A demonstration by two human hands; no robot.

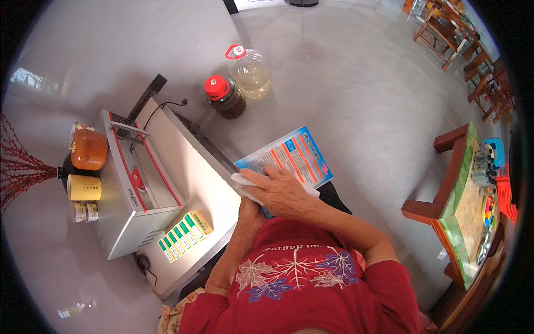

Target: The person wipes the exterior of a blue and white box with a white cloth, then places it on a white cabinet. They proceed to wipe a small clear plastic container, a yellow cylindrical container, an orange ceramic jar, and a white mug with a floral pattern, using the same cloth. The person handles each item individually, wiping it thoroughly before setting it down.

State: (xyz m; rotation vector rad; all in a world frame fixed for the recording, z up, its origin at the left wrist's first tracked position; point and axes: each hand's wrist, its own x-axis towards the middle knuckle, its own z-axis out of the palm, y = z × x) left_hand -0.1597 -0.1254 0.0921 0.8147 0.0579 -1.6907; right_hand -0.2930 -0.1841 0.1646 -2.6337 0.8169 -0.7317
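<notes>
Wiping looks to be the step in hand: the right hand (278, 193) grasps a white cloth (241, 178) against the printed blue-and-white panel (295, 153), at twelve o'clock from the red T-shirt (311, 300). At that hand's eight o'clock, the left hand (250, 211) is partly hidden; I cannot tell its grip. Continuing would call for steadying the panel.

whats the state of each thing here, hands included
right hand: over the white cloth
white cloth: on the printed panel
printed panel: partly covered
left hand: partly hidden
clear jug: capped, partly filled
dark jar: closed, upright
black plug: not plugged in
small boxes: lined up
</notes>
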